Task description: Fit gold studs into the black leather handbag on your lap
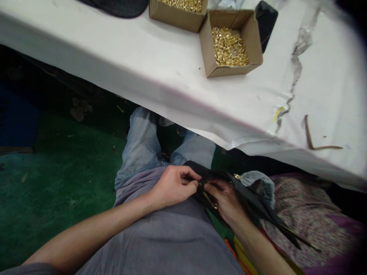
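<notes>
A black leather-like item [254,196] with gold metal parts lies across my lap, and its long, narrow end runs to the lower right. My left hand [177,185] pinches at its near part with thumb and forefinger; whatever tiny piece sits between the fingertips is too small to make out. Close beside it, my right hand [226,198] has thumb and fingers closed on the black material. A gold fitting [237,176] shows on the item, next to clear plastic wrap [259,183]. Below the right hand, another gold part [212,202] is partly hidden.
A white-covered table [160,65] stands ahead of my knees. On it are an open cardboard box [208,57] of small gold pieces, a second such box [174,19], a black object [266,25] and a brown strip [309,137]. Patterned cloth [309,214] is at right.
</notes>
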